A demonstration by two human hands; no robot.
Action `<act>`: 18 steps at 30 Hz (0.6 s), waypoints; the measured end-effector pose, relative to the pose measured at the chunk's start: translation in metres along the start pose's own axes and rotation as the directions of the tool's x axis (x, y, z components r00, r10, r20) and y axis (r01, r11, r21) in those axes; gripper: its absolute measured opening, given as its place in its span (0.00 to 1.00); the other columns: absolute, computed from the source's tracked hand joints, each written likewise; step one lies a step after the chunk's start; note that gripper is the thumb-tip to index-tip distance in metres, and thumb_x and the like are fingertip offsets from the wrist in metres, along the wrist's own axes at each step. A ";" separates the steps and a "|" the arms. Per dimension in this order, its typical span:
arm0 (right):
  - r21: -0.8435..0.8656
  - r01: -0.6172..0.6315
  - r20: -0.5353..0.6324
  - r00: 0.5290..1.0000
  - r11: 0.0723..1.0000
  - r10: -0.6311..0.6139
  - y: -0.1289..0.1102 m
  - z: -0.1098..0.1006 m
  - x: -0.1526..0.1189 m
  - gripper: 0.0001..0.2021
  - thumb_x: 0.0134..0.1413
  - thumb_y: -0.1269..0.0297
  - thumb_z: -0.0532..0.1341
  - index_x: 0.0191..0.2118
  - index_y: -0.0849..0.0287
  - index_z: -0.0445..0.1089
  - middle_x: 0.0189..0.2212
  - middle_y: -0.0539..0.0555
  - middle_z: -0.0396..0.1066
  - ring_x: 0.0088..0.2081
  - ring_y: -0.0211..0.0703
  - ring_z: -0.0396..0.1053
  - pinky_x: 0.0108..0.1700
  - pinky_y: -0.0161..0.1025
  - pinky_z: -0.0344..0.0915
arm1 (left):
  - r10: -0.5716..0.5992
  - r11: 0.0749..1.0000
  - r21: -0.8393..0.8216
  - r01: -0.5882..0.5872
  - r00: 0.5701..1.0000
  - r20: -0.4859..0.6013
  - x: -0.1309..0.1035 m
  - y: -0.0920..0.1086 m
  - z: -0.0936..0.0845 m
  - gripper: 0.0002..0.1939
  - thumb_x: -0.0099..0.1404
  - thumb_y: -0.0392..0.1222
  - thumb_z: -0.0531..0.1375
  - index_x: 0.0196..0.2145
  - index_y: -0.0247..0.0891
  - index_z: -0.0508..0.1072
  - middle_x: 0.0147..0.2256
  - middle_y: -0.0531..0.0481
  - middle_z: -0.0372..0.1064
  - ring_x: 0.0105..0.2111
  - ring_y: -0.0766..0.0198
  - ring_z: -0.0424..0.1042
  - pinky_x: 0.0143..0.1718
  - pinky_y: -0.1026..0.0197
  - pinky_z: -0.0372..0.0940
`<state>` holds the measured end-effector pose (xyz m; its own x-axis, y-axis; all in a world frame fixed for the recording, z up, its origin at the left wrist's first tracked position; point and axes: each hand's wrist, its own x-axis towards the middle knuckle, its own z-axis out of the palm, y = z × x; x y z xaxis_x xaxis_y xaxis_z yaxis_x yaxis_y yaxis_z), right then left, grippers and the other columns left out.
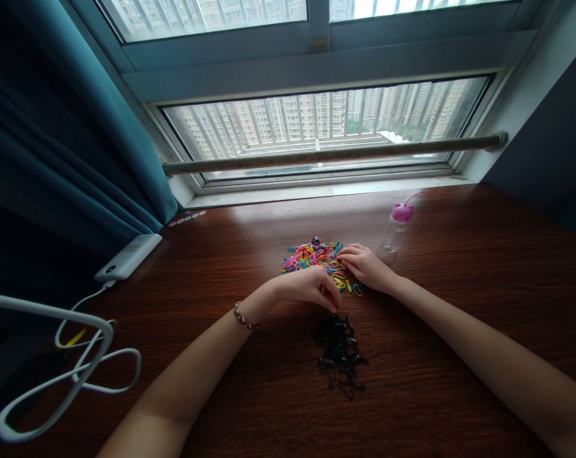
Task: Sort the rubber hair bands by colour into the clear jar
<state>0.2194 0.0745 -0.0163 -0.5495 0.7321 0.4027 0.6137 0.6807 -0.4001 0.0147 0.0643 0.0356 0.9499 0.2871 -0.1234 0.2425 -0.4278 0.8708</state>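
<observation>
A heap of small multicoloured bands (311, 256) lies on the brown wooden table (211, 254), and a pile of black bands (339, 350) lies nearer to me. My left hand (316, 286), with a braided bracelet at the wrist, hangs over the gap between them. Its fingers point down and are pinched at the top edge of the black pile; what they hold, if anything, is too small to name. My right hand (364, 264) rests at the right edge of the colourful heap, its fingers together and touching the bands there.
A clear bottle with a pink lid and straw (402, 216) stands to the right behind my right hand. A white power bank (128, 257) with a white cable (97, 337) lies at the left by the blue curtain (77, 127). Behind the table are a metal rail and window.
</observation>
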 end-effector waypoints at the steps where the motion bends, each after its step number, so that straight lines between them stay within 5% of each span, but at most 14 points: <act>1: 0.000 -0.010 -0.004 1.000 1.000 0.010 0.000 0.000 0.000 0.12 0.56 0.68 0.51 0.39 0.58 0.71 0.39 0.56 0.70 0.45 0.45 0.62 0.48 0.46 0.60 | -0.012 1.000 -0.023 0.013 0.999 0.044 0.000 0.001 0.001 0.12 0.53 0.43 0.61 0.36 0.37 0.76 0.28 0.49 0.73 0.26 0.67 0.69 0.27 0.69 0.62; 3: 0.013 -0.037 -0.019 0.999 0.999 0.037 -0.001 0.000 0.000 0.12 0.56 0.69 0.51 0.38 0.59 0.71 0.38 0.57 0.70 0.43 0.45 0.63 0.47 0.45 0.60 | -0.030 0.999 -0.021 0.030 1.000 0.004 0.000 -0.002 0.000 0.14 0.53 0.44 0.62 0.36 0.35 0.75 0.27 0.49 0.73 0.26 0.67 0.69 0.26 0.69 0.61; 5: 0.031 -0.065 -0.036 0.997 0.997 0.066 0.000 0.000 0.000 0.12 0.56 0.69 0.51 0.37 0.60 0.72 0.38 0.57 0.70 0.42 0.45 0.63 0.46 0.44 0.61 | -0.032 0.998 0.052 0.045 0.973 -0.228 -0.001 -0.011 -0.007 0.14 0.54 0.46 0.60 0.34 0.33 0.75 0.26 0.49 0.72 0.26 0.67 0.68 0.26 0.68 0.61; 6: 0.041 -0.079 -0.044 0.996 0.996 0.080 0.000 0.001 0.000 0.12 0.56 0.70 0.51 0.36 0.60 0.72 0.37 0.58 0.70 0.42 0.45 0.64 0.45 0.43 0.61 | -0.020 0.993 0.102 0.064 0.922 -0.386 -0.001 -0.017 -0.012 0.14 0.56 0.46 0.59 0.33 0.33 0.75 0.27 0.48 0.72 0.27 0.66 0.68 0.27 0.68 0.61; 8: 0.062 -0.106 -0.059 0.992 0.992 0.110 0.002 0.001 0.000 0.12 0.55 0.70 0.50 0.35 0.60 0.72 0.37 0.58 0.70 0.41 0.45 0.64 0.45 0.43 0.62 | 0.011 0.975 0.170 0.143 0.735 -0.678 -0.004 -0.033 -0.023 0.14 0.59 0.47 0.55 0.34 0.33 0.74 0.31 0.46 0.72 0.31 0.64 0.68 0.32 0.65 0.62; 9: 0.079 -0.122 -0.071 0.989 0.989 0.128 0.003 0.001 0.000 0.12 0.55 0.70 0.50 0.35 0.60 0.72 0.37 0.58 0.70 0.41 0.45 0.65 0.44 0.42 0.62 | 0.034 0.963 0.196 0.185 0.637 -0.770 -0.006 -0.040 -0.028 0.14 0.60 0.46 0.55 0.35 0.34 0.73 0.33 0.46 0.72 0.33 0.62 0.69 0.35 0.63 0.63; 11: 0.133 -0.159 -0.105 0.979 0.978 0.173 0.004 0.000 0.000 0.12 0.55 0.70 0.51 0.34 0.61 0.72 0.37 0.58 0.70 0.39 0.44 0.66 0.43 0.41 0.63 | 0.102 0.927 0.279 0.252 0.544 -0.833 -0.009 -0.054 -0.035 0.13 0.60 0.45 0.54 0.38 0.36 0.71 0.39 0.45 0.70 0.41 0.60 0.67 0.43 0.58 0.61; 14: 0.221 -0.211 -0.163 0.955 0.952 0.249 0.006 -0.002 0.002 0.12 0.55 0.68 0.51 0.35 0.61 0.72 0.36 0.57 0.71 0.38 0.43 0.68 0.43 0.39 0.63 | 0.125 0.856 0.373 0.359 0.556 -0.822 -0.012 -0.068 -0.037 0.16 0.61 0.46 0.53 0.45 0.40 0.68 0.47 0.45 0.66 0.52 0.55 0.57 0.53 0.47 0.50; 18: 0.235 -0.233 -0.192 0.940 0.944 0.280 0.007 -0.002 0.002 0.13 0.55 0.67 0.51 0.36 0.60 0.72 0.36 0.57 0.71 0.39 0.44 0.68 0.43 0.40 0.63 | -0.009 0.783 0.411 0.467 0.669 -0.743 -0.010 -0.074 -0.030 0.18 0.63 0.50 0.48 0.51 0.50 0.62 0.52 0.50 0.60 0.58 0.50 0.44 0.53 0.33 0.32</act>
<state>0.2240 0.0810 -0.0169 -0.2357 0.8741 0.4248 0.5741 0.4779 -0.6648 -0.0187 0.1188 -0.0129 0.4869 0.8328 0.2635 0.7143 -0.5532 0.4286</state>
